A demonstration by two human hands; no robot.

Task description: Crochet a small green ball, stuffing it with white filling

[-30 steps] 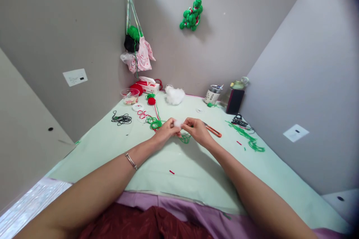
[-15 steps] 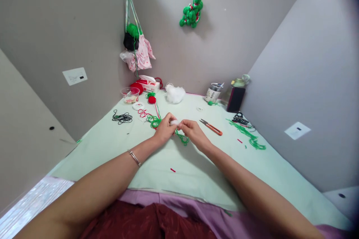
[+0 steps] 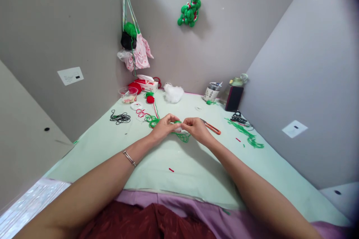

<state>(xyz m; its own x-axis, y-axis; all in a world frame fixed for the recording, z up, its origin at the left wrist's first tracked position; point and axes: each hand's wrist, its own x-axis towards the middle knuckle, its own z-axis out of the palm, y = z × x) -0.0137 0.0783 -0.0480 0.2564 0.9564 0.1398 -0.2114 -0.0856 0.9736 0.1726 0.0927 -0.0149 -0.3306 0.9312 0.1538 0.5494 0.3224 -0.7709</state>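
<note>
My left hand [image 3: 163,128] is closed around a small green crocheted piece [image 3: 177,122], mostly hidden by the fingers. White stuffing [image 3: 178,129] shows against this piece, between both hands. My right hand [image 3: 196,129] pinches at the stuffing with thumb and forefinger. Green yarn [image 3: 183,137] lies in loops on the table below the hands, and more green yarn is bunched beside my left hand. Just past my right hand rest orange-handled thread snips [image 3: 213,127], their blades partly covered by that hand.
White stuffing fluff [image 3: 173,93], a tissue box [image 3: 148,85] and a clear plastic tub [image 3: 128,95] stand at the back. Black cord [image 3: 120,117] lies left. At right are cut green strands [image 3: 248,134], a can [image 3: 211,92] and a phone [image 3: 234,98].
Both hands have shifted slightly. The green crocheted piece now shows between them, and the right hand has moved over the snips' blades. The camera view has shifted a little.
</note>
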